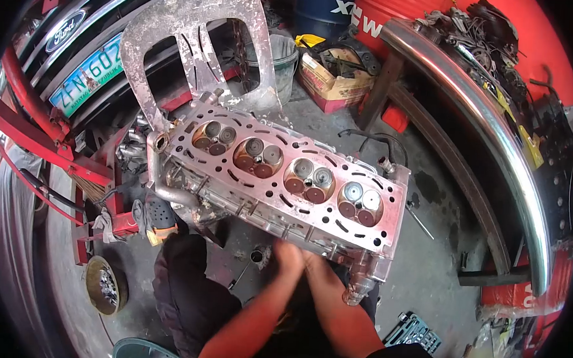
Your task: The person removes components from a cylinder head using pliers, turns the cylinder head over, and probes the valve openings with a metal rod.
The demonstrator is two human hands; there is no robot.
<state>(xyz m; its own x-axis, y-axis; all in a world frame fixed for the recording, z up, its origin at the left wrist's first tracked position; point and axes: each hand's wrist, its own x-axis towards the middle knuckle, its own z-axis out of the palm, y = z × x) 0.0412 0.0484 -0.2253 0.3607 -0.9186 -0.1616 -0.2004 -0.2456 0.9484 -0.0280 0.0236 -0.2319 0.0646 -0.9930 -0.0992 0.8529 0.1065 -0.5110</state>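
An engine cylinder head [277, 172] lies with its combustion-chamber face up, tilted down to the right, on a paint-worn plastic chair [134, 57]. Round valves show in its chambers. My left hand [288, 253] reaches beneath its near long side, and only the back of the hand and wrist shows. Right beside it, my right hand [312, 261] also goes under that edge. The fingers of both are hidden by the casting, so their grip does not show. A metal pipe [175, 194] runs along the left end of the head.
A curved chrome bumper [497, 115] stands at right on a dark frame. A cardboard box [333, 84] and bucket [279, 65] sit behind. On the floor are a round tin of small parts [93, 276], a socket set [413, 333] and a thin rod [420, 220].
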